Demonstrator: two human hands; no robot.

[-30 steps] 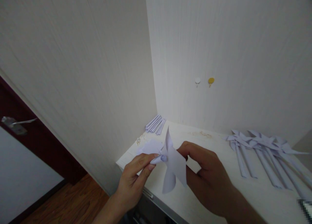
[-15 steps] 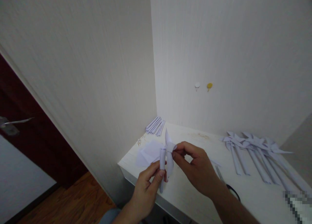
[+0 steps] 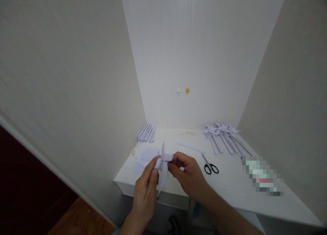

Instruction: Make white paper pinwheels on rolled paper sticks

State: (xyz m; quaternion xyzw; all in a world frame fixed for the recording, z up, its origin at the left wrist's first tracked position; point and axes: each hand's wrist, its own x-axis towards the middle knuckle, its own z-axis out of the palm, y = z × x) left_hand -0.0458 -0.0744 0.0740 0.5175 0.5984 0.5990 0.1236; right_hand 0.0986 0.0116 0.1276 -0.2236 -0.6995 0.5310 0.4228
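Both hands hold a white paper pinwheel [image 3: 164,160] above the near left corner of a white table [image 3: 230,184]. My left hand [image 3: 146,194] pinches its rolled paper stick between thumb and fingers. My right hand [image 3: 188,175] pinches the folded blades at the centre from the right. One blade points up, another hangs down between the hands.
Black-handled scissors [image 3: 209,165] lie right of my right hand. Several finished pinwheels [image 3: 224,137] lie at the back right, a bundle of rolled paper sticks [image 3: 146,133] at the back left, flat paper squares [image 3: 143,158] under the hands. Walls close in on three sides.
The view has swung right and pulled back, showing the scissors and right wall. The hands stay on the pinwheel, which has turned so the stick tilts away from upright.
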